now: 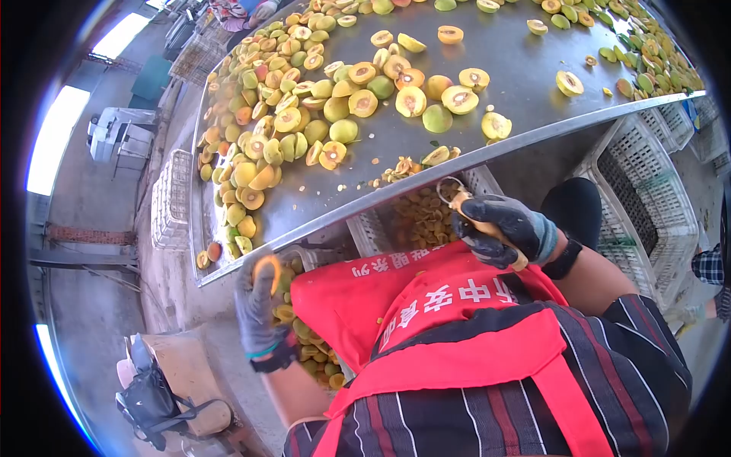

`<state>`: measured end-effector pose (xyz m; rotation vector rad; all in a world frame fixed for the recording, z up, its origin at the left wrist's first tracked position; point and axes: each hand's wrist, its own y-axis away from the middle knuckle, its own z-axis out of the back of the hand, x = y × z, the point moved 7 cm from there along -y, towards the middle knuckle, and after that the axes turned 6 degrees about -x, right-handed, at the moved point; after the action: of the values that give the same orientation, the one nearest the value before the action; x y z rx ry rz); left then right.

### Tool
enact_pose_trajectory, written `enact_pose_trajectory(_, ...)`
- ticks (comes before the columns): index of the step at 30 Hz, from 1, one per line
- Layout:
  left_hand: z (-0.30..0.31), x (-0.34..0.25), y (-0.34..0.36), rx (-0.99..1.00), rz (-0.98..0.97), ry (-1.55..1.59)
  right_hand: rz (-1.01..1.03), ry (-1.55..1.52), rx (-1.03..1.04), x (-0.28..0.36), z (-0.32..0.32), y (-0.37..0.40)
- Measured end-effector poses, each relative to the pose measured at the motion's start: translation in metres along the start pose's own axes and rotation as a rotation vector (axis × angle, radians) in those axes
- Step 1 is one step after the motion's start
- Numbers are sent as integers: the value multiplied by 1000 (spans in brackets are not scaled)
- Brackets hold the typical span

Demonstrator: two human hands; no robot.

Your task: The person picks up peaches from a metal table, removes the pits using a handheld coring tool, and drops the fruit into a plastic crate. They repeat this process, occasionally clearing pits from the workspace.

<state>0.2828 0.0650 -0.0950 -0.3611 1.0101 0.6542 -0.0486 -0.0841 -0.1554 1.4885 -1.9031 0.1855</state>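
Observation:
My left hand [255, 308], in a grey glove, hangs below the edge of the steel table [525, 65] and grips a fruit half [267, 268] over a crate of halved fruit [308, 335]. My right hand [506, 228], in a dark glove, holds a pitting tool [466, 206] with a wire loop and a wooden handle, just under the table's rim above a white crate of pits [419, 221]. Many halved and whole yellow-green fruits [304, 114] lie on the table.
White plastic crates [647, 175] stand at the right under the table. Another person's hands [255, 11] work at the table's far end. A dark bag [156, 400] lies on a stool at lower left. A red apron covers my lap.

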Motion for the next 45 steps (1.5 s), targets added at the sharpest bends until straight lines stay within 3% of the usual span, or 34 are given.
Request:
enact_pose_trajectory(1, 9, -4, -5, -1, 1, -6, -2, 72, -60, -1, 8, 2)
enact_pose_trajectory(3, 26, -13, -5, 22, 39, -856, -26, 60, -67, -7, 11, 1)
enact_pose_trajectory(4, 15, -32, -13, 0, -32, -924, -40, 83, -66, -11, 10, -1)
enact_pose_trajectory(8, -81, -54, -90, 110, -372, -478, -28, 176, -85, -18, -1, -12)
enact_pose_trajectory(10, -139, -32, -140, 221, -424, -435, -44, 228, -69, -18, -5, -13)
enact_pose_trajectory(12, -180, -27, -149, 251, -594, -688, -71, 263, -124, -16, -12, -7)
enact_pose_trajectory(13, -190, -43, -145, 252, -602, -679, -94, 290, -165, -16, -11, -4)
enact_pose_trajectory(15, -207, -40, -139, 461, -302, -931, -87, 309, -177, -17, -6, -1)
enact_pose_trajectory(17, -206, -37, -126, 452, -299, -888, -82, 323, -176, -16, -4, -1)
enact_pose_trajectory(19, -205, -42, -108, 522, -284, -460, 132, 397, -153, 2, -6, -3)
enact_pose_trajectory(20, -204, -40, -96, 526, -279, -466, 151, 386, -201, 8, -2, -8)
enact_pose_trajectory(21, -202, -61, -74, 509, -389, -250, 144, 243, -271, 8, 8, -18)
enact_pose_trajectory(22, -197, -82, -53, 484, -497, -30, 206, 326, -342, 16, 12, -27)
enact_pose_trajectory(26, -196, -102, 2, 545, -511, 187, 401, 470, -441, 30, -2, -47)
enact_pose_trajectory(28, -196, -92, 13, 551, -191, 781, 392, 372, -379, 26, -17, -46)
enact_pose_trajectory(29, -202, -92, 22, 552, -188, 781, 386, 271, -321, 22, -24, -46)
enact_pose_trajectory(31, -213, -81, 34, 520, 151, 1129, 327, 241, -337, 13, -30, -45)
enact_pose_trajectory(33, -212, -75, 35, 583, 155, 1166, 532, 667, -517, 15, -16, -51)
enact_pose_trajectory(34, -208, -71, 32, 517, 149, 1081, 528, 668, -518, 10, -10, -51)
enact_pose_trajectory(36, -203, -63, 28, 444, 142, 998, 948, 1190, -643, 27, -29, -32)
enact_pose_trajectory(38, -187, -60, 20, 265, -137, 808, 883, 1235, -566, 29, -38, -23)
enact_pose_trajectory(40, -182, -65, 20, 270, -154, 826, 745, 1298, -486, 22, -43, -23)
enact_pose_trajectory(43, -182, -66, 18, 283, -197, 856, 705, 1340, -427, 15, -47, -28)
enact_pose_trajectory(45, -180, -71, 19, 261, -383, 733, 691, 1340, -423, 14, -50, -28)
